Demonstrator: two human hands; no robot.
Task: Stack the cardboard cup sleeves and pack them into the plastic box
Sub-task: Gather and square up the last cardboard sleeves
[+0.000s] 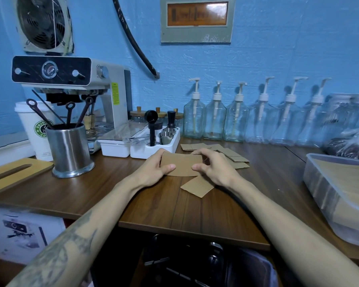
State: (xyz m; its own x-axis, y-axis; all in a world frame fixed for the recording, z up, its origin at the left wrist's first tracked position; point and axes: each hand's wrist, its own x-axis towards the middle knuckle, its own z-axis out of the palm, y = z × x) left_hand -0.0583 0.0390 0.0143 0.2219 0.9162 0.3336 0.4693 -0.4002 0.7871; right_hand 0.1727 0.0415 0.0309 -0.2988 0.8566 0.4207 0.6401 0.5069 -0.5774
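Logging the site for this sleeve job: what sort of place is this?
Most likely a small coffee bar's prep counter. An espresso machine stands at the back left, a row of pump bottles lines the blue wall, and a tamper sits in a white tray.

Loose sleeves (226, 155) lie behind the held sleeve (181, 163); plastic box (338, 195) far right.

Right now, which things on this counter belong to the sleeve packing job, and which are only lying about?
Belong to the job:
- brown cardboard sleeve stack, in the grip of left hand and right hand
- loose flat cardboard sleeves
- single cardboard sleeve near the right hand
- clear plastic box

Only lying about:
- white espresso machine
- steel utensil cup
- clear glass pump bottles
- white paper cup
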